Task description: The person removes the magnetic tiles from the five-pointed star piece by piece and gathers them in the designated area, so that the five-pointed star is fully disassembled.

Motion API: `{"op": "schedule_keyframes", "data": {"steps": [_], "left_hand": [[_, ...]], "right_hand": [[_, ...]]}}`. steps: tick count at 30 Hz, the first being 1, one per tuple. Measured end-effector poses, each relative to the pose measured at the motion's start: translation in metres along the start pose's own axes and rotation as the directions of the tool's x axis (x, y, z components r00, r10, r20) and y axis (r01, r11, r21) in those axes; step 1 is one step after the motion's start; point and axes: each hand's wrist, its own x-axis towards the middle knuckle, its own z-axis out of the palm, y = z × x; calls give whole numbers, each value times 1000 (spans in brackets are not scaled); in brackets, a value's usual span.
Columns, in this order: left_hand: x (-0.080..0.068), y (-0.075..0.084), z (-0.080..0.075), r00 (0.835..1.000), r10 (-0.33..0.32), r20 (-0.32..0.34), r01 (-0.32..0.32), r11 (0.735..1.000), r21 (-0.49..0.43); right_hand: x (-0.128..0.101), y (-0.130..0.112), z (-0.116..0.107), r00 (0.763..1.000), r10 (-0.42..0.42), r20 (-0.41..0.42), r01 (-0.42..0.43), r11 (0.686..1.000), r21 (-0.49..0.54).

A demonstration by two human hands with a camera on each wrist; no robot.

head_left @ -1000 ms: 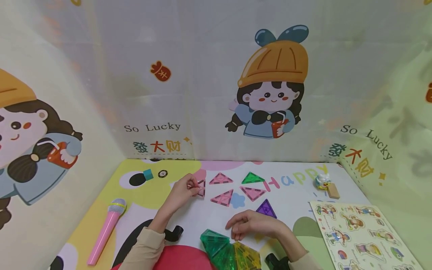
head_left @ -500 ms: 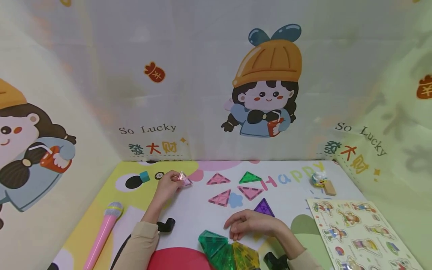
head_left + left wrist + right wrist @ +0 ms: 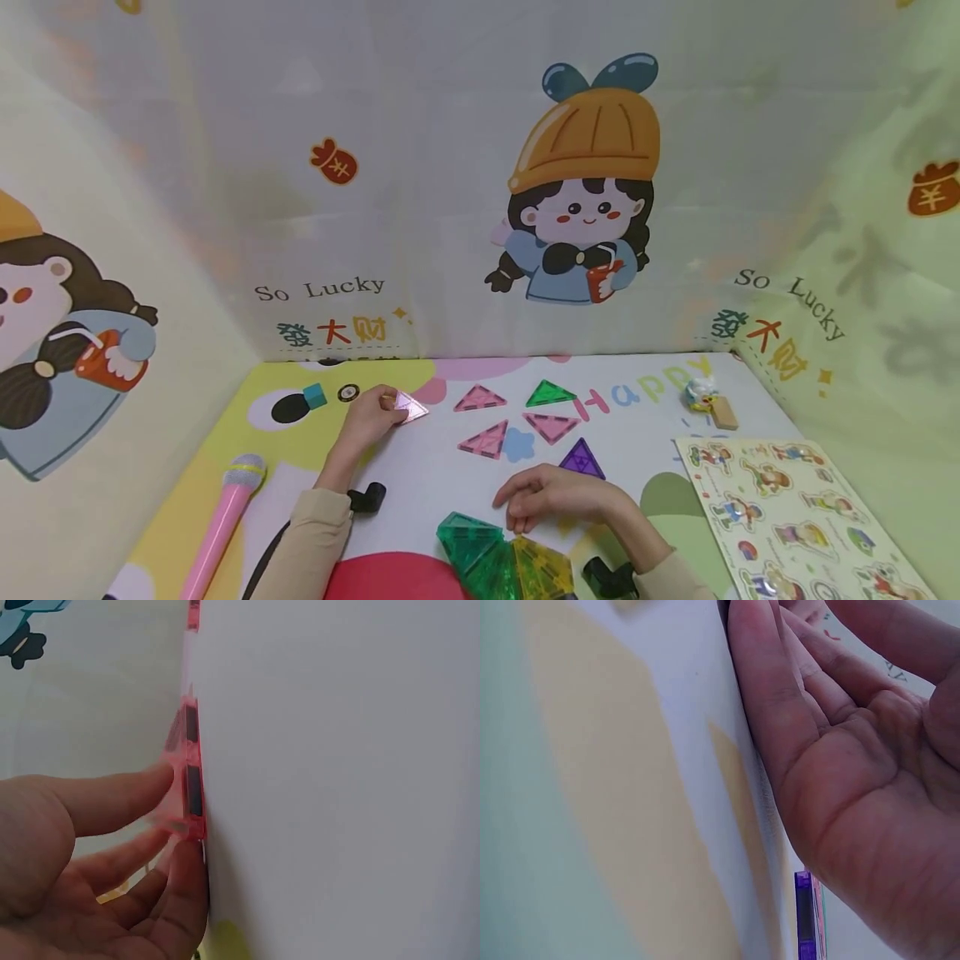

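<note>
One head view from above, two wrist views pressed close to the bench [image 3: 450, 475]

The head camera looks forward and down over the whole bench. Each wrist camera sits almost at surface level: the left shares the pink triangle tile [image 3: 186, 780] [image 3: 408, 407], the right the purple triangle tile [image 3: 804, 915] [image 3: 580, 459].

Lighting and picture quality: soft, even, bright, no glare.
Head view: sharp at centre, curtain [image 3: 450, 167] bowed and smeared toward the edges; faint shadows under the hands. Left wrist view: tile [image 3: 187, 780] edge fairly sharp, left hand [image 3: 82, 855] soft. Right wrist view: right hand [image 3: 855, 772] close, mat [image 3: 615, 795] blurred.
</note>
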Motion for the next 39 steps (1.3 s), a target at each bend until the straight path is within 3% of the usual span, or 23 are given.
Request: {"op": "schedule_keyframes", "data": {"steps": [12,18,21,23,25,26,28,30,32,34,36,39], "left_hand": [[-15,3,-10,996,89,20,-90,992,91],[-22,5,-13,994,101,31,-104,988,115],[-29,11,-13,989,113,90,-122,988,93],[-34,16,-12,974,143,175,-156,986,62],[-40,20,-10,936,198,291,-214,976,26],[-44,22,-8,907,228,353,-247,969,7],[-50,27,-4,833,279,477,-304,952,-27],[-57,31,2,752,291,591,-316,947,-64],[-64,36,8,678,274,682,-283,954,-101],[-71,42,14,614,250,749,-228,964,-135],[-76,46,18,565,238,790,-190,969,-157],[-81,51,23,532,247,810,-182,967,-176]], "right_hand": [[0,1,1,1000,-5,14,5,1000,17],[0,1,0,1000,-13,13,13,1000,12],[0,1,0,1000,-14,12,14,1000,7],[0,1,0,1000,-11,9,11,1000,2],[-1,1,0,1000,-2,4,2,1000,0],[-1,1,0,1000,2,1,-2,1000,-1],[-1,1,0,1000,8,-3,-8,1000,1],[0,1,0,1000,12,-2,-12,1000,8],[0,2,0,1000,10,0,-10,1000,9],[1,2,0,1000,11,1,-11,1000,9],[1,2,0,1000,9,0,-9,1000,2],[1,2,-1,1000,2,-1,-2,1000,-8]]}}
